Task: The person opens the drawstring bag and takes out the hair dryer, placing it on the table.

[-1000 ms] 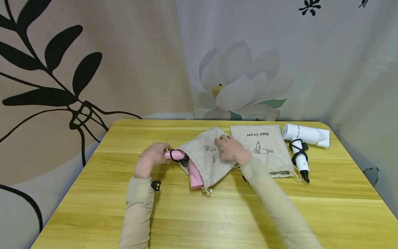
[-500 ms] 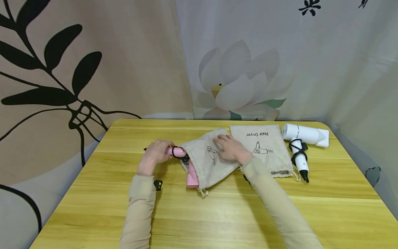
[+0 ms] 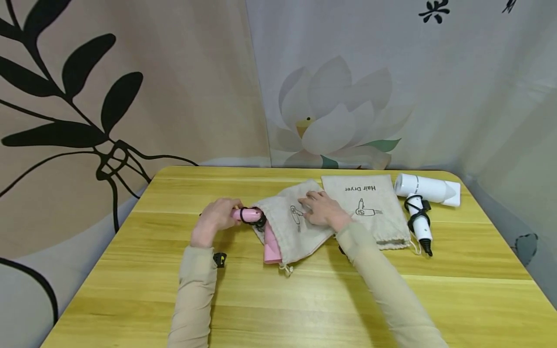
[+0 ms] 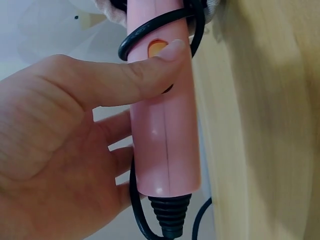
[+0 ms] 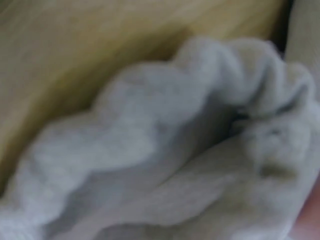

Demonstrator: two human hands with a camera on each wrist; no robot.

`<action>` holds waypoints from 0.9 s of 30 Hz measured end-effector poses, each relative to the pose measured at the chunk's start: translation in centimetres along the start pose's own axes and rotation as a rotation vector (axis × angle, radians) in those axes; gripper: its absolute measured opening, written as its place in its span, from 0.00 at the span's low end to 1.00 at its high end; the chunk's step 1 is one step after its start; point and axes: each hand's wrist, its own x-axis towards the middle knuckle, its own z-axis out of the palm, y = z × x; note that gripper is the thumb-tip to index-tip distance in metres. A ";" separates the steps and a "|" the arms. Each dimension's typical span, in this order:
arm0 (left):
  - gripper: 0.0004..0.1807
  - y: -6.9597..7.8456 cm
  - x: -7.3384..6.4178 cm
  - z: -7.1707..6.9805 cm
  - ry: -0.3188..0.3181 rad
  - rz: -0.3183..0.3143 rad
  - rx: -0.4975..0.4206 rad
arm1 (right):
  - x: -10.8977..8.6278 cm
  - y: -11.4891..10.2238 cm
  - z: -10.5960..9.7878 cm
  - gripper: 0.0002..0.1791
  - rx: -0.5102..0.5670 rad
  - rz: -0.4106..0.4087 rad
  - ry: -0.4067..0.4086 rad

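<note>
My left hand [image 3: 215, 217] grips the pink handle of a hair dryer [image 4: 162, 135], its thumb lying across the handle beside an orange switch in the left wrist view. A black cord [image 4: 150, 29] loops round this handle. The dryer's head is partly inside a beige drawstring bag [image 3: 287, 237], and its pink nozzle end sticks out of the bag's mouth. On top of that bag rests my right hand [image 3: 324, 210], fingers spread over the cloth near the printed dryer drawing. The right wrist view is blurred and shows gathered cloth [image 5: 150, 95] against the wood.
A second bag [image 3: 378, 227], printed "Hair Dryer", lies flat just right of the first. Beyond it is a white hair dryer [image 3: 419, 185] with its cord wound round the handle. All stand on a wooden table [image 3: 270, 309] before a printed curtain [image 3: 209, 96].
My left hand has shifted slightly right with the pink handle. The bag has slumped and slid a little right, and the nozzle end shows slightly less. My right hand stays in place.
</note>
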 end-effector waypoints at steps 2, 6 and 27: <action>0.21 0.1 -0.2 -0.2 -0.021 -0.013 -0.004 | 0.0 -0.1 -0.1 0.29 0.002 0.013 -0.008; 0.22 0.3 -0.5 -0.8 -0.060 -0.057 -0.006 | 0.0 -0.3 -0.2 0.29 -0.003 0.026 -0.012; 0.25 1.0 -2.2 -2.3 -0.099 -0.115 0.041 | 0.2 -0.8 -0.5 0.29 -0.006 0.069 -0.028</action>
